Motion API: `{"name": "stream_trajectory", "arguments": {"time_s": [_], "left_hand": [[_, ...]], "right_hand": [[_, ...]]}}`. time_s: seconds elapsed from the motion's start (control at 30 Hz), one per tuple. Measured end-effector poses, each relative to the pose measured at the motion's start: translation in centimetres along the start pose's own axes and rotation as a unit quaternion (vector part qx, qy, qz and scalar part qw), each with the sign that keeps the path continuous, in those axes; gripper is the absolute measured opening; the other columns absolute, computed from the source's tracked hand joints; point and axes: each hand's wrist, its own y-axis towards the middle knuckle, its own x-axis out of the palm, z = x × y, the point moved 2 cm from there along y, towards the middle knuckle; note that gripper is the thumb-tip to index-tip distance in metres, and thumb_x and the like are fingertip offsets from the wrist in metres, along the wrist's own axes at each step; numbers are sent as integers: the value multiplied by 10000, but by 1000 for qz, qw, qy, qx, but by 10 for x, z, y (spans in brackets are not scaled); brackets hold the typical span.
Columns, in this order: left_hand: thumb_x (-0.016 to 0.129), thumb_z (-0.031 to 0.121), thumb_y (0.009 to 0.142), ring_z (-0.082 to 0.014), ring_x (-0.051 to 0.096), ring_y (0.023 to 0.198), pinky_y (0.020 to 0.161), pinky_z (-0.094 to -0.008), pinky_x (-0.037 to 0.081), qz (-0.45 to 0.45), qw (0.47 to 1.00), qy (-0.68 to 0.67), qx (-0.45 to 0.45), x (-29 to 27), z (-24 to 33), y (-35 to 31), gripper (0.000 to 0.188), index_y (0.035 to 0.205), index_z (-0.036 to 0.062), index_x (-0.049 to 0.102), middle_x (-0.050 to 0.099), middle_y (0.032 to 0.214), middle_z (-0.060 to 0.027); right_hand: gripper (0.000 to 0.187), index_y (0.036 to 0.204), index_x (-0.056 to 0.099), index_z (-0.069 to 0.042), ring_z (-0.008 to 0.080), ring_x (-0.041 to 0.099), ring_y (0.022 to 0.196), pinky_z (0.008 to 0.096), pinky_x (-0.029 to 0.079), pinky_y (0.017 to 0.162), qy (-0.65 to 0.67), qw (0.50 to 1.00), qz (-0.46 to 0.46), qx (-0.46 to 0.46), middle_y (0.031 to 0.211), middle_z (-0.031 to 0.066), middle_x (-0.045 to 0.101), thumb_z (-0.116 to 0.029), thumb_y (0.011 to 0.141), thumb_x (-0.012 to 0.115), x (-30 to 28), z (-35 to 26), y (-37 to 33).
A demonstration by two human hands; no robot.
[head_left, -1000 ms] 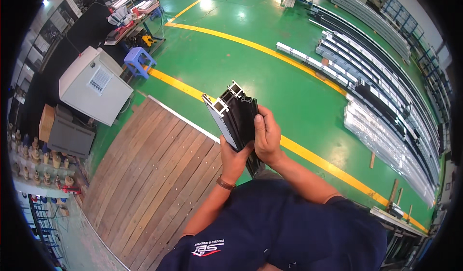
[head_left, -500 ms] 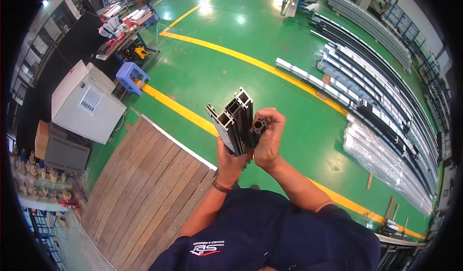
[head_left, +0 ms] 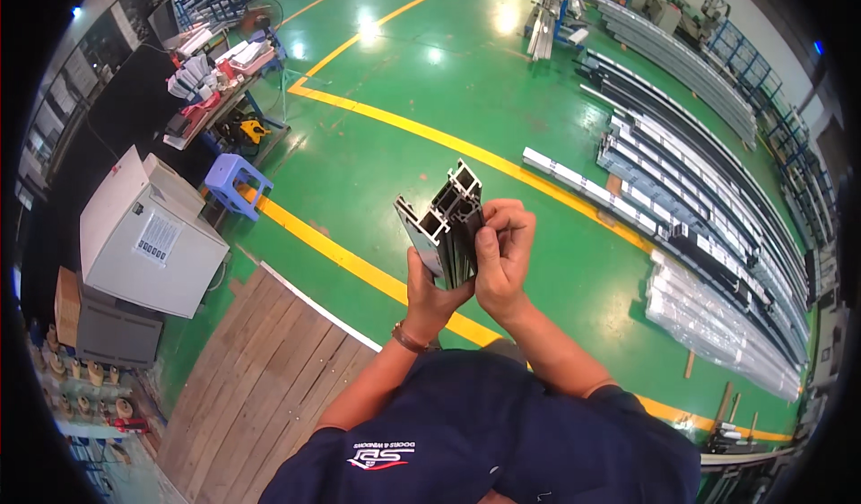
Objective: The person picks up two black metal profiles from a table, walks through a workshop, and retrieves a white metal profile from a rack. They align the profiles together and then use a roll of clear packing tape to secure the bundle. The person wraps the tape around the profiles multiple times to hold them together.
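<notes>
Upright before my chest is a short length of dark metal window-frame profile (head_left: 429, 251), its stepped, hollow silvery cut end facing up. My left hand (head_left: 432, 302) is closed around its lower part, thumb along the outer left face. A smaller dark profile piece (head_left: 462, 210) sits against the inner right side of the larger one, at the step near the top; whether the two interlock I cannot tell. At that right side, my right hand (head_left: 504, 266) is closed with its thumb and curled fingers on the small piece, hiding much of it.
A slatted wooden platform (head_left: 260, 369) lies at lower left, near a pale grey cabinet (head_left: 157, 235) and a blue plastic stool (head_left: 238, 184). Beyond is a cluttered workbench (head_left: 224, 100). Long profiles (head_left: 691, 190), some plastic-wrapped, lie along the right of the green floor (head_left: 377, 159).
My right hand has brought the small piece from just right of the larger profile in against its side. The view has shifted slightly, and the held profile appears a little further right.
</notes>
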Motion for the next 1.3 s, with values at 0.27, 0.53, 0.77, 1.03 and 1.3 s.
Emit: {"name": "stream_trajectory", "arguments": {"time_s": [0.27,0.53,0.77,1.03,1.3], "left_hand": [[904,92,730,-162,625,997,831,-330,549,-16,985,-68,-157,-39,-32,71,681,1207,7,427,615,1131,-89],[926,160,743,-152,630,1048,899,-314,548,-19,979,-138,-151,-54,-32,127,712,1222,-3,424,604,1156,-96],[931,105,721,-174,631,1085,917,-340,551,14,989,-103,-102,-50,-38,146,743,1240,14,407,594,1204,-113],[914,79,728,-171,642,1059,882,-329,561,8,986,-111,-124,-54,-43,145,720,1237,27,407,603,1178,-105],[890,44,748,-140,618,995,839,-309,554,20,991,-98,-87,-61,-55,134,650,1221,35,443,592,1133,-67]], "right_hand": [[307,1141,451,-59,140,446,904,285,421,814,7,997,-60,46,1065,76,460,-130,966,693,41,76,59],[485,1083,473,-50,166,505,807,329,465,737,-19,991,-29,126,903,59,520,-219,834,854,69,97,104],[432,1029,514,-27,166,510,796,311,455,706,-116,989,-37,81,924,74,516,-241,848,843,63,104,112],[427,1046,522,-33,149,483,791,295,444,692,-151,986,-72,29,948,57,476,-243,860,845,62,104,115],[435,1054,529,-35,161,483,806,299,449,697,-178,980,-90,-3,952,65,493,-244,854,853,70,95,112]]}}
